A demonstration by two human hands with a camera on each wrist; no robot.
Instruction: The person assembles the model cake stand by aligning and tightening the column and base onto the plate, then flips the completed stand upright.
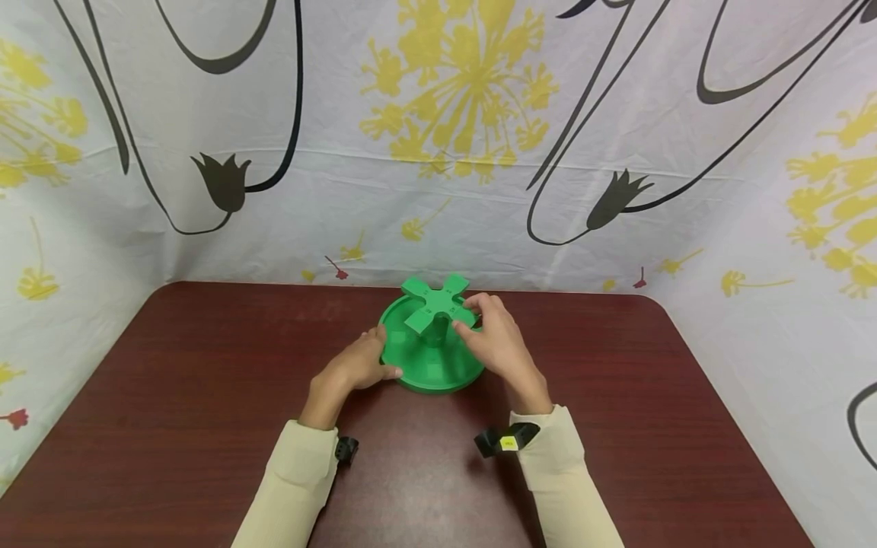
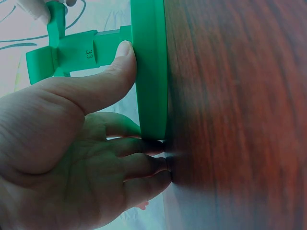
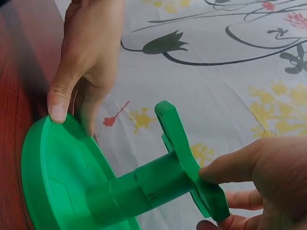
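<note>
A green round base point(image 1: 438, 374) with a raised rim lies flat near the far side of the table. From its middle rises a green column point(image 3: 156, 184) marked 34, with 33 visible on it in the left wrist view. Topping the column is a green cross-shaped piece point(image 1: 437, 303) with arms spreading outward. My left hand point(image 1: 352, 364) grips the base's left edge, thumb over the rim and fingers along the outer side. With thumb and fingers, my right hand point(image 1: 499, 339) pinches one arm of the cross on the right.
The dark red-brown table point(image 1: 219, 380) ends just behind the base. Beyond its back edge hangs a white cloth point(image 1: 329, 198) printed with yellow and grey flowers, which also runs along both sides. Small black cameras point(image 1: 507, 440) sit at the wrists over light sleeves.
</note>
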